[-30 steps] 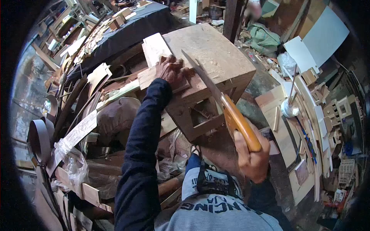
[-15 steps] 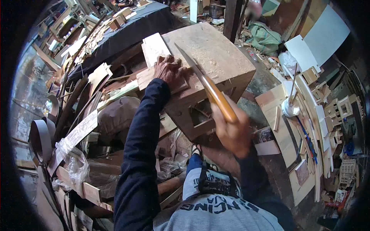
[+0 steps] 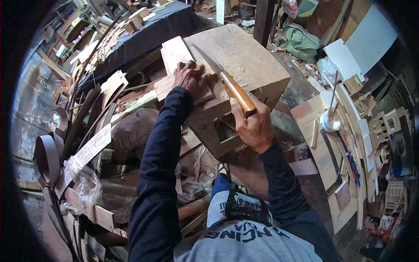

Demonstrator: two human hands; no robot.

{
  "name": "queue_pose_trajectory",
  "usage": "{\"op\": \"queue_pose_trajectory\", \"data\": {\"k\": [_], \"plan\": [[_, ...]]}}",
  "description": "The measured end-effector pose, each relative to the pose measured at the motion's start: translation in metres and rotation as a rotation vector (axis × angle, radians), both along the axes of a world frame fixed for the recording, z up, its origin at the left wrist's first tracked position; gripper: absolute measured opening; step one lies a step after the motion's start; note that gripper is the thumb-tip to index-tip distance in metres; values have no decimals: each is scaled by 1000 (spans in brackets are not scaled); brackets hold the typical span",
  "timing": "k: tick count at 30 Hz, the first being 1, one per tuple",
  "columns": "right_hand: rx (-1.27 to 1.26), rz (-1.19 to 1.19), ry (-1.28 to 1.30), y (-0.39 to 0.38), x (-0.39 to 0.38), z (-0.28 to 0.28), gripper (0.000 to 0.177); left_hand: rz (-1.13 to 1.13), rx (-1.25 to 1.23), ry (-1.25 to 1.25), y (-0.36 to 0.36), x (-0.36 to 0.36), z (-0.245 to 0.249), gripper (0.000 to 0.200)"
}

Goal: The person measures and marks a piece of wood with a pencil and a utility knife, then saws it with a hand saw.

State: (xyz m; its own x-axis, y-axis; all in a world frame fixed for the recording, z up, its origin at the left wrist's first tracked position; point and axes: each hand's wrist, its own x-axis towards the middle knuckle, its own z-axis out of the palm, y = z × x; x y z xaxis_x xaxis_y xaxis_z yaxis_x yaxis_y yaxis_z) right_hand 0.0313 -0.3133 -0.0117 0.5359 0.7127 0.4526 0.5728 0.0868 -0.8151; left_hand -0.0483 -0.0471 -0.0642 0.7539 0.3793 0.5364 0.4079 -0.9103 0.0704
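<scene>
My right hand is closed around the orange-brown wooden handle of a hand saw. The saw's thin, dark blade slants up and left over the box top, beside the boards. My left hand bears down with curled fingers on a pale wooden board. A second, wider piece of wood lies crosswise under that hand, near the edge. Both pieces rest on a large wooden box used as a work surface, with sawdust scattered on its top.
Scrap wood and plastic wrap crowd the left side. A dark cloth-covered table stands behind, with wood pieces on it. Planks and a panel lie at the right, holding a white plastic-wrapped container. A dark post rises beyond the box.
My right hand has moved the saw forward and slightly left, and its handle is now closer to the boards. The left hand stays on the board.
</scene>
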Motion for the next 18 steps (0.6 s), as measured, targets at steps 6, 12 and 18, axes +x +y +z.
{"op": "queue_pose_trajectory", "data": {"k": [6,12,18], "plan": [[20,-28,62,-78,-20,20,33,9,-21,10,5,2,2,36],[32,26,51,-4,-2,1,30,8,-17,3,2,1,3,36],[69,-28,30,-83,-19,11,31,52,-94,57,15,3,-3,40]]}}
